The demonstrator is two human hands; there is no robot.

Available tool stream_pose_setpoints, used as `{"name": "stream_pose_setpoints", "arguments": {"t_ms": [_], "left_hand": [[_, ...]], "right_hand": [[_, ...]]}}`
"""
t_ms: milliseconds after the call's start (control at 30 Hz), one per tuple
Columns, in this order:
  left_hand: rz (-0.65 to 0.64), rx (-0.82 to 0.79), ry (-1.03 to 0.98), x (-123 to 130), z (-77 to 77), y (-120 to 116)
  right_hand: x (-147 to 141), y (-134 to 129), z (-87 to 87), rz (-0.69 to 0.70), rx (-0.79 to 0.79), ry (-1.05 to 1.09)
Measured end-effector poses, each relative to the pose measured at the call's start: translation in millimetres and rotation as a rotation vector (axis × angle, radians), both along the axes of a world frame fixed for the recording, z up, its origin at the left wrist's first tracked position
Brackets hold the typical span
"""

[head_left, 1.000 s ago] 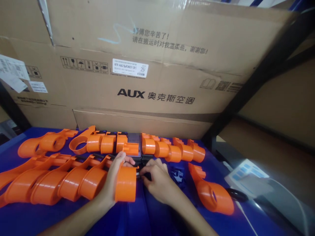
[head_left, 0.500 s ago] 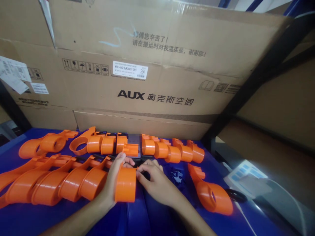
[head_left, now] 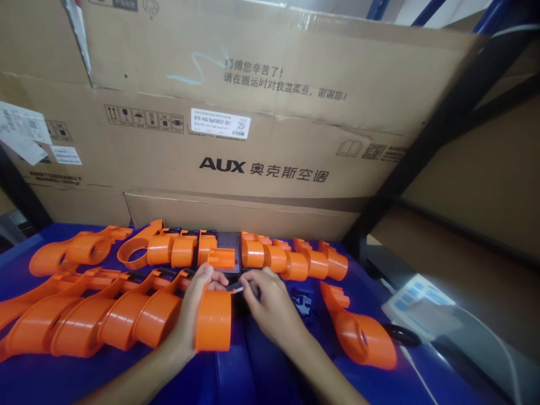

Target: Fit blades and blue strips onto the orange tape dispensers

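My left hand (head_left: 194,306) is wrapped round an orange plastic piece (head_left: 214,320) with a wide ring at its lower end and a ribbed top. The fingers of my right hand (head_left: 268,301) are pinched on a small thin silvery tool (head_left: 236,287), whose tip is beside the edge of the orange piece. What kind of tool it is cannot be made out. Behind my hands lies a dark flat device (head_left: 229,242), partly hidden by the piece's top.
More orange pieces (head_left: 113,320) line the blue surface (head_left: 185,377) at left and behind. One orange piece (head_left: 371,340) lies at right, near a white-blue box (head_left: 417,301) with a cable. A crumpled dark wrapper (head_left: 302,305) sits right of my hand. A large carton (head_left: 270,124) stands behind.
My right hand has drawn slightly right and away from the orange piece, and the thin silvery tool now shows in its fingers. My left hand keeps its hold. The view has shifted a little.
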State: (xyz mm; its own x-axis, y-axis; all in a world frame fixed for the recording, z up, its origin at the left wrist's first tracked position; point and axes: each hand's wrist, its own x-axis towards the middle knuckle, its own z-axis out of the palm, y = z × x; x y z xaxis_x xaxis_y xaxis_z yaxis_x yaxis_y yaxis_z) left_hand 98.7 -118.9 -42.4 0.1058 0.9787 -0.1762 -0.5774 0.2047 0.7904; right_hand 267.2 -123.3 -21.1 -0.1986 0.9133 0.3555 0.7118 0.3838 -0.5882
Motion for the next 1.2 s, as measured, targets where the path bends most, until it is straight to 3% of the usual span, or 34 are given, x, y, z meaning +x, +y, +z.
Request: {"name": "stream_pose_setpoints", "arguments": {"t_ms": [133,267,533,767,1200], "left_hand": [[-0.021,0.013,0.009,-1.1,-4.7,1.2],[-0.007,0.054,0.020,-0.2,0.5,-1.4],[0.005,0.086,0.085,3.8,16.8,-6.8],[-0.011,0.132,0.131,4.3,4.5,-7.3],[-0.103,0.093,0.161,0.3,-0.6,-3.1]], "right_hand": [[10.0,2.9,2.1,-0.011,-0.084,0.327],[14.6,4.5,6.9,0.013,-0.131,0.645],[14.6,5.5,17.1,-0.051,-0.045,0.959],[15.9,9.5,13.1,-0.053,-0.090,0.982],[17.2,9.6,13.0,-0.053,-0.053,0.933]]}}
